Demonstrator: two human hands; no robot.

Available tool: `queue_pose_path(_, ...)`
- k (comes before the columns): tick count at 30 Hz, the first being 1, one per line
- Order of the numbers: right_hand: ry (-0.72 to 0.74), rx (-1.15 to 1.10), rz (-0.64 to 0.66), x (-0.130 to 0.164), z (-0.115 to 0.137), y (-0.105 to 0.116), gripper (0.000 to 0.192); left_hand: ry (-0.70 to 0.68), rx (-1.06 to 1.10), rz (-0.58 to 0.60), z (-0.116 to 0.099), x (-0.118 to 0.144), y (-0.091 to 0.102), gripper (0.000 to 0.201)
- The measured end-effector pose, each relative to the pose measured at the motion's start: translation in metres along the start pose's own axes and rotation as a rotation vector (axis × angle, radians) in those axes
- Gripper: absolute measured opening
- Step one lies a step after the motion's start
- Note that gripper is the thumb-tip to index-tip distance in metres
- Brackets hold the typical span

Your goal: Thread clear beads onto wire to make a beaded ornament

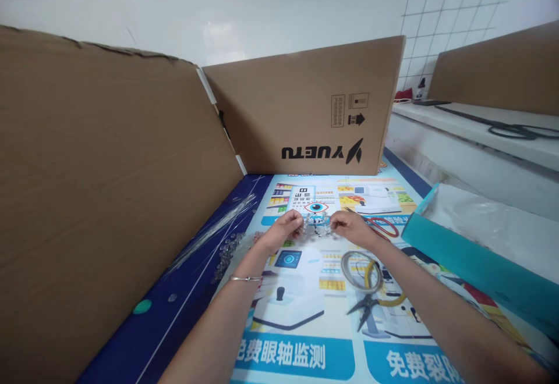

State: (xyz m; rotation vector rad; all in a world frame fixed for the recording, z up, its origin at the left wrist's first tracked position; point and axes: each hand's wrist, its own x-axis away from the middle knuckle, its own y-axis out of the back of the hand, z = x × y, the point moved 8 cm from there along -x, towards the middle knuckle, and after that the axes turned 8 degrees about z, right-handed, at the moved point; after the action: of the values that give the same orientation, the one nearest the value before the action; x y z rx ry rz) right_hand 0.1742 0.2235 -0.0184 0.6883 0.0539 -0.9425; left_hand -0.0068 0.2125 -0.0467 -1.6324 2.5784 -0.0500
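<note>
Above the printed table cover, my left hand (287, 228) and my right hand (348, 227) are closed in pinches, facing each other. Between them stretches a clear, glittering beaded piece (317, 224), its two sides held by the fingertips. Its exact shape is too small to make out. Just beyond my right hand lies a red-handled tool (385, 228), partly covered by that hand. Nearer to me, beside my right forearm, are yellow-handled pliers (367, 305) and a coil of silvery wire (349, 272). A pile of clear beads (227, 251) lies left of my left hand.
Thin straight wires (213, 230) lie along the table's left side, with a green round lid (142, 306) closer to me. Cardboard panels (297, 110) wall off the left and back. A teal box (476, 262) containing clear plastic stands at right, below a ledge (480, 125) with a black cable.
</note>
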Motion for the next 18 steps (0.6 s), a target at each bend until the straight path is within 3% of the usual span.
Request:
queue_pose_path(10,0.033,-0.031,-0.136,0.001,0.005,0.007,0.014,-0.146,0.1,-0.089,-0.013,-0.005,0.009,0.023)
queue_pose_path(18,0.084,-0.039,-0.114,0.001,0.014,0.01,0.009,-0.196,0.138,-0.094,-0.023,-0.002,0.014,0.018)
